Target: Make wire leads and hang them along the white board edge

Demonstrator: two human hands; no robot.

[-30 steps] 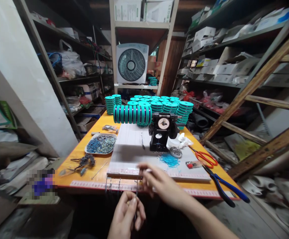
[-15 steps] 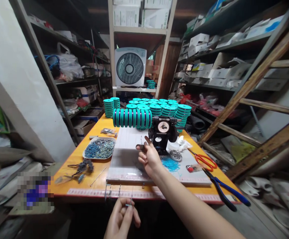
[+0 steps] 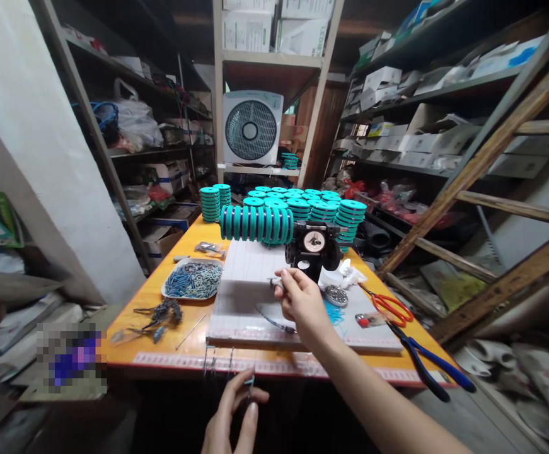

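Note:
My right hand (image 3: 302, 299) is closed in a pinch above the white board (image 3: 239, 271), in front of the black winding device (image 3: 309, 246). A small greyish piece (image 3: 274, 282) pokes out of its fingertips, too small to name. Below them a thin dark cord (image 3: 274, 320) curves over the board. Nearer to me, my left hand (image 3: 234, 410) is at the table's front edge. Its thumb stands away from the index finger, and a small light-blue piece (image 3: 249, 381) is caught among its fingers. A row of teal ring-shaped spools (image 3: 256, 224) sits on the device's shaft.
Stacked teal spools (image 3: 297, 207) stand behind the device. A tray of small blue pieces (image 3: 193, 279) lies left. At right are a round tin of metal bits (image 3: 335, 295), red-handled scissors (image 3: 392, 310) and blue-handled pliers (image 3: 432, 362). Several thin hooks hang at the front edge.
My right hand has turned from spread fingers to a pinch, lower and slightly right. The dark cord now shows on the board. My left hand's thumb has parted from its index finger.

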